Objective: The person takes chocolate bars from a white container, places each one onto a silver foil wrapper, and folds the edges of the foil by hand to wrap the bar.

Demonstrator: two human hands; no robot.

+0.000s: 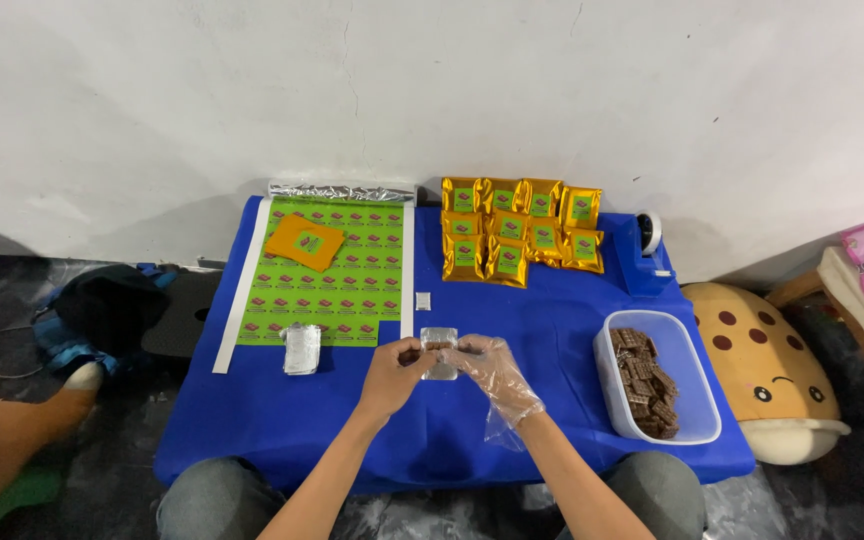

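My left hand is bare and my right hand wears a loose clear plastic glove. Together they pinch a small brown chocolate bar held just above a square of silver foil on the blue table. The fingertips of both hands meet at the bar's two ends. A folded silver foil packet lies to the left of my left hand. A tiny white sachet rests just beyond the foil square.
A green sticker sheet with an orange pouch on it lies at the back left, a foil roll behind it. Several gold pouches are stacked at the back. A clear tub of chocolate bars and a blue tape dispenser stand right.
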